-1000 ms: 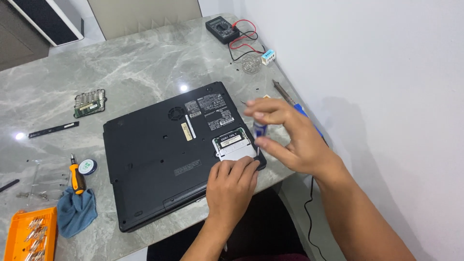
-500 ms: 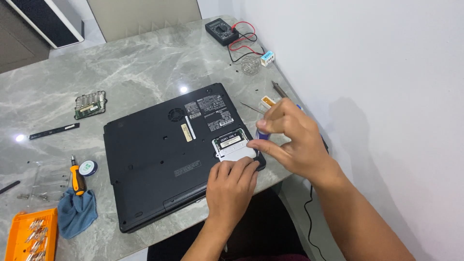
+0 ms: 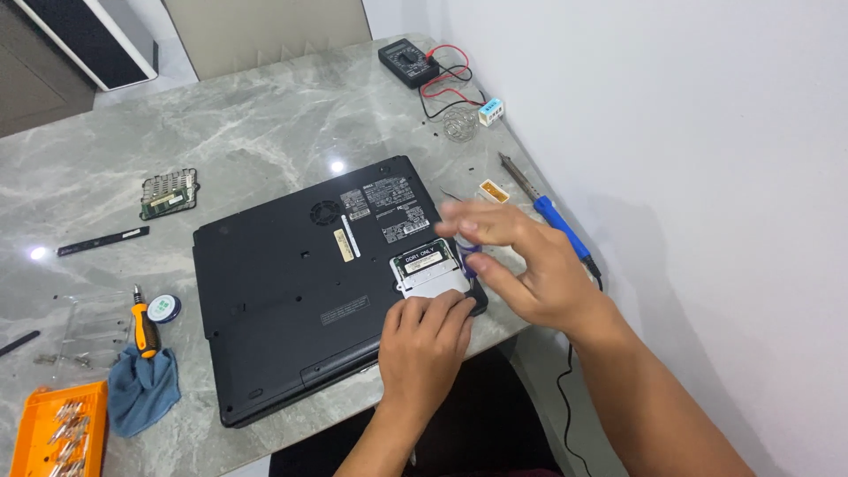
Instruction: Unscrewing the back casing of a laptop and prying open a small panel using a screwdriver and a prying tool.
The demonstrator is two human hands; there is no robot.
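Right hand (image 3: pixel 530 274) lowered, fingers spread, left hand (image 3: pixel 428 340) pressing laptop (image 3: pixel 291 300) cover, orange tray (image 3: pixel 35 415) holding bits

Bright, even overhead light leaves two small white glare spots on the polished grey marble surface (image 3: pixel 265 132). The right hand (image 3: pixel 521 265) is motion-blurred; its arm throws a soft shadow on the white wall (image 3: pixel 689 177).

Left hand (image 3: pixel 426 346) on laptop (image 3: pixel 291 291), right hand (image 3: pixel 530 269) above

The right hand (image 3: pixel 530 274) has dropped lower beside the laptop's open bay (image 3: pixel 430 269), its fingers now spread
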